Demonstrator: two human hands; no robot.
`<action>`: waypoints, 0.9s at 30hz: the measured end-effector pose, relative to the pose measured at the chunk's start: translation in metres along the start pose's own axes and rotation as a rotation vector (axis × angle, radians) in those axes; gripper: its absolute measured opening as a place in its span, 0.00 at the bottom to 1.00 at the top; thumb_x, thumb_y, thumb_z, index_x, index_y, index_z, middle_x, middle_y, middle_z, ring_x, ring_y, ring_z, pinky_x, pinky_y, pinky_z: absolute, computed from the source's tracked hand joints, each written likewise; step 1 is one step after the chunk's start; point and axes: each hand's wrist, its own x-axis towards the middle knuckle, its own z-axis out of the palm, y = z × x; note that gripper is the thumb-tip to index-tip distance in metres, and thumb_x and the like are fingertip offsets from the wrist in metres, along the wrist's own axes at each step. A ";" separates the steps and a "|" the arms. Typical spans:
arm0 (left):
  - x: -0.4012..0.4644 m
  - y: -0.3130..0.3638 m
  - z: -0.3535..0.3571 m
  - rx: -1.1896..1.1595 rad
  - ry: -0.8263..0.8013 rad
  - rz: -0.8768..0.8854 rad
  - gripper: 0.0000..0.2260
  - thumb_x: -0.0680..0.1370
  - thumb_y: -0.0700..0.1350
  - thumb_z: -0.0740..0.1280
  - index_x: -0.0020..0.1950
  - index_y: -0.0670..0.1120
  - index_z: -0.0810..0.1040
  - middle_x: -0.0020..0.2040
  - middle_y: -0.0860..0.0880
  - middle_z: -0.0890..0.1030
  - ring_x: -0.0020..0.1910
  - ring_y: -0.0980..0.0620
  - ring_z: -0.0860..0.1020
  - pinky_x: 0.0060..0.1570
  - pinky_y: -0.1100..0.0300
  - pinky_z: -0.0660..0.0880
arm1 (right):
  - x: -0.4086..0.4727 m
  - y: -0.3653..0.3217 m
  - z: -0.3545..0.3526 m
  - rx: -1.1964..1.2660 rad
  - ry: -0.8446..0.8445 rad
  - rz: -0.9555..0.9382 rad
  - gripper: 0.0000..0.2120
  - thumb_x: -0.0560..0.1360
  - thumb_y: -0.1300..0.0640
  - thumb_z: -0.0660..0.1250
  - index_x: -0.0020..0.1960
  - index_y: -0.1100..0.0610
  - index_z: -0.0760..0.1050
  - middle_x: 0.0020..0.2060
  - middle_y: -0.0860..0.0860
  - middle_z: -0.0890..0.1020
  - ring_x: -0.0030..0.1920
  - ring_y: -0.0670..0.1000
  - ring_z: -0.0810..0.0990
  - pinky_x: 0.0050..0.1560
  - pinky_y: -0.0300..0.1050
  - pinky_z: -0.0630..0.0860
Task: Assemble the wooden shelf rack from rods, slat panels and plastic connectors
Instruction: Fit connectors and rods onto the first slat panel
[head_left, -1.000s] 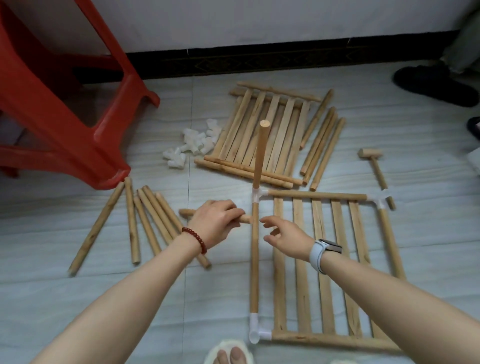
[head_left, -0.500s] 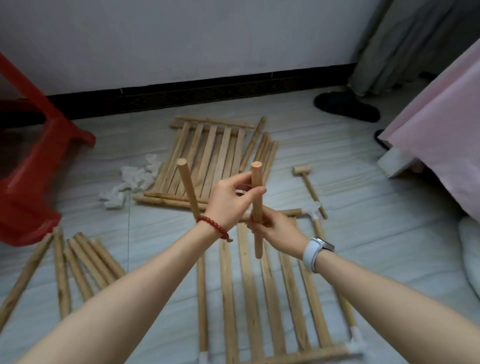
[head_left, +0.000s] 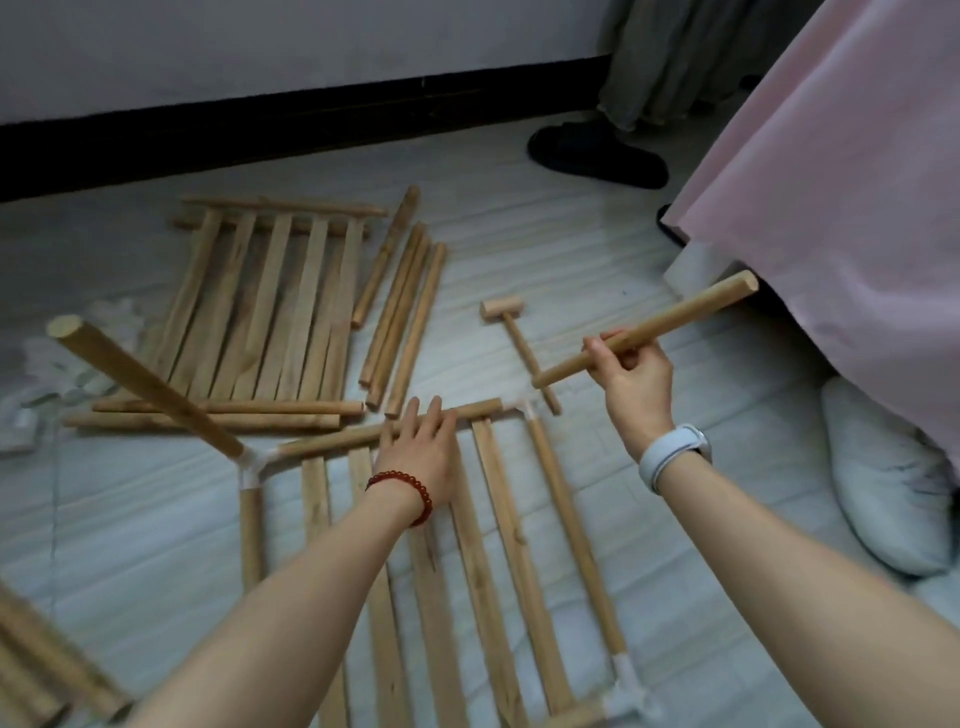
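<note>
A slat panel (head_left: 498, 525) framed by rods lies on the floor, with white plastic connectors at its far left corner (head_left: 254, 464), far right corner (head_left: 524, 408) and near right corner (head_left: 626, 693). An upright rod (head_left: 140, 384) stands in the far left connector. My left hand (head_left: 421, 447) rests flat, fingers spread, on the frame's far rod (head_left: 374, 434). My right hand (head_left: 631, 379) holds a short rod (head_left: 670, 322) in the air above the far right corner, tilted up to the right.
Stacked slat panels (head_left: 270, 312) and loose rods (head_left: 400, 312) lie beyond the frame. A small wooden mallet (head_left: 511, 335) lies near the right corner. More rods (head_left: 41, 670) lie at the near left. A pink bedcover (head_left: 857, 208), white pillow (head_left: 893, 478) and black slipper (head_left: 597, 156) are on the right.
The short rod has passed from both hands to my right hand alone and swung right. My left hand dropped onto the frame's far rod. The view turned right.
</note>
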 end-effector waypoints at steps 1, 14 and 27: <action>0.003 0.000 0.004 0.006 -0.028 -0.021 0.31 0.79 0.45 0.56 0.77 0.46 0.41 0.77 0.48 0.39 0.75 0.44 0.39 0.73 0.44 0.45 | 0.001 0.003 0.000 0.000 -0.016 0.008 0.09 0.74 0.64 0.68 0.40 0.53 0.72 0.41 0.57 0.80 0.47 0.56 0.81 0.56 0.59 0.77; 0.009 -0.008 0.015 0.002 -0.056 -0.060 0.36 0.78 0.54 0.58 0.77 0.48 0.39 0.77 0.50 0.40 0.75 0.44 0.40 0.73 0.46 0.44 | 0.018 -0.003 0.006 -0.341 -0.281 -0.023 0.05 0.76 0.60 0.66 0.44 0.51 0.72 0.43 0.49 0.79 0.50 0.51 0.79 0.57 0.49 0.76; 0.012 -0.003 0.018 0.013 -0.005 -0.066 0.40 0.75 0.59 0.59 0.76 0.48 0.38 0.77 0.50 0.38 0.75 0.42 0.38 0.73 0.42 0.41 | 0.025 0.002 0.010 -0.425 -0.291 -0.002 0.05 0.75 0.60 0.66 0.45 0.51 0.72 0.46 0.52 0.81 0.49 0.48 0.79 0.55 0.42 0.77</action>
